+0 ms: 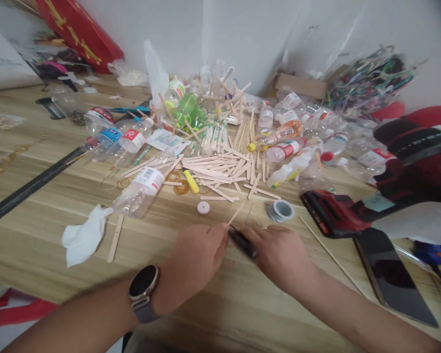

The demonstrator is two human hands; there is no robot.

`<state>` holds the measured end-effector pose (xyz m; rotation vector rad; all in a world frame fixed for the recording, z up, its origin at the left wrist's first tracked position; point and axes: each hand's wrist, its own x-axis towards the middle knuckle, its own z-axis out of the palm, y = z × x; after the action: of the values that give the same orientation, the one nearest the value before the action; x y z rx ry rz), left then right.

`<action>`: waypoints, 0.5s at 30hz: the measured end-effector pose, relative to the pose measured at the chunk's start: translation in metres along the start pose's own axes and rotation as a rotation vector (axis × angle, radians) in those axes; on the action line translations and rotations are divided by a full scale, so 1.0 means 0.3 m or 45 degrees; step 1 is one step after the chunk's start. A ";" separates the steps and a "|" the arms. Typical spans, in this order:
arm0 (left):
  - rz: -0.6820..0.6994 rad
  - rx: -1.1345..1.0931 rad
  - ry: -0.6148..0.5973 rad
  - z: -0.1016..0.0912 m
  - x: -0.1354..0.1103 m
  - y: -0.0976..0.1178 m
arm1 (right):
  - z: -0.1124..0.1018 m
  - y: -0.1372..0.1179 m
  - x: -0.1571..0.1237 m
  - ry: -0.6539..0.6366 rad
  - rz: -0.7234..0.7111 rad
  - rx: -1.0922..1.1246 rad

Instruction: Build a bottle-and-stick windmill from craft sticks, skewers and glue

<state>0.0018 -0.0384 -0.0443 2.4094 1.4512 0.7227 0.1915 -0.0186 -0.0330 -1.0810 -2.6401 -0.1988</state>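
My left hand, with a watch on its wrist, is closed around a thin wooden stick that points up and away from me. My right hand is closed on a small black tool, slightly blurred, so its kind does not show. The tool's far end meets the stick right beside my left fingertips. Just beyond the hands lie a white round disc and a grey spool of wire.
Behind the hands lie piled craft sticks, a yellow highlighter and several plastic bottles. A red and black power tool and a phone lie at right. At left are a crumpled tissue and a dark strip.
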 end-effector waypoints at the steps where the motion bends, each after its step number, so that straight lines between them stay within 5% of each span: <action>1: 0.046 0.087 0.060 0.008 -0.006 -0.002 | -0.002 -0.010 0.004 -0.026 0.064 0.069; 3: 0.153 0.208 0.132 0.014 -0.014 -0.005 | -0.010 -0.033 0.014 -0.166 0.311 0.450; 6: 0.307 0.345 0.212 0.002 -0.015 -0.007 | -0.026 -0.069 0.021 -0.402 0.876 1.430; 8: 0.391 0.389 0.267 -0.009 -0.013 -0.007 | -0.032 -0.089 0.015 -0.406 1.101 1.839; 15: 0.485 0.126 0.344 -0.017 -0.012 0.013 | -0.025 -0.141 -0.035 -0.180 1.226 2.093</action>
<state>0.0008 -0.0438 -0.0394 2.7920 1.1419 1.1218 0.1706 -0.0575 -0.0300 -1.3104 -1.1334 1.7967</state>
